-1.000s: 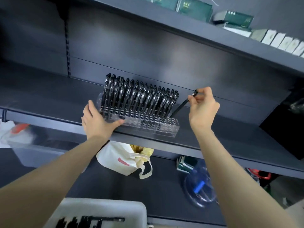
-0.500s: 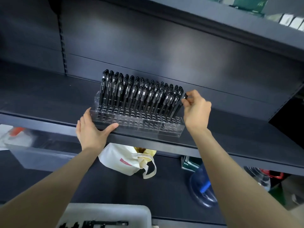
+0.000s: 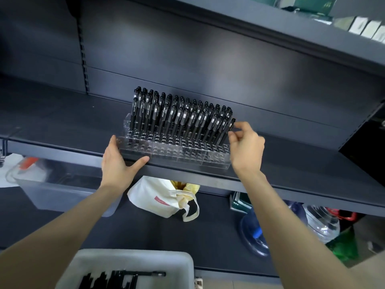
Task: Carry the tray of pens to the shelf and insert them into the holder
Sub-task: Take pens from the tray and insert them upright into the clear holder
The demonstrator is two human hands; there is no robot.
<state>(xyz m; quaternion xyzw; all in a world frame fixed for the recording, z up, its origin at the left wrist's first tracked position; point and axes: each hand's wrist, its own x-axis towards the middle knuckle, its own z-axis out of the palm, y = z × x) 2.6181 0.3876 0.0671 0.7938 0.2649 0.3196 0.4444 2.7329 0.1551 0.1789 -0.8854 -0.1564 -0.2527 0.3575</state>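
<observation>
The holder [image 3: 177, 156], a clear block drilled with rows of holes, stands at the front edge of the dark shelf [image 3: 62, 122], about midway along the stretch in view; its back rows are packed with black pens [image 3: 177, 115] that lean slightly to the right, while the holes nearest the front edge show bare. The left hand [image 3: 117, 167] lies against the holder's left end with its fingers straight along the side and its thumb stretched across the lower front, pressing rather than gripping; it looks to be steadying the block. The right hand [image 3: 246, 149] is at the right end, its thumb and forefinger pinched on the top of the end pen [image 3: 226, 133], the other fingers curled loosely behind; that pen's tip already sits down among the holes, so it seems to be seated or very nearly so, though how deep it goes cannot be told.

The carrying part looks done: the tray [image 3: 133, 255], pale grey, sits low at the bottom of the view, well below the shelf's front edge, with a batch of loose pens [image 3: 123, 277] lying in it. As a judgement, the filling is well past halfway but not finished; the bare front rows and the tray's remaining stock both wait. A cloth bag [image 3: 162, 199] sits on the lower shelf beneath.
</observation>
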